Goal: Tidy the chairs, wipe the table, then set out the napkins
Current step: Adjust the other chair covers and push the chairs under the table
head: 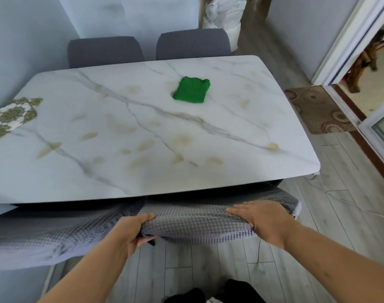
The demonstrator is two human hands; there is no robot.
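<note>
A white marble table (142, 127) fills the middle of the head view. At its near edge stands a grey waffle-covered chair (199, 221). My left hand (132, 230) grips the left end of the chair's backrest. My right hand (263, 219) lies over the right end of the backrest, fingers curled on its top. A folded green cloth (192, 90) lies on the table's far right part. Patterned olive-and-white napkins (9, 115) sit at the table's left edge.
A second grey chair (33, 239) stands at the near left beside the held one. Two grey chairs (105, 51) (193, 43) are tucked in at the far side. A patterned doormat (318, 110) lies by the sliding door at the right. A white bag (225, 16) stands behind.
</note>
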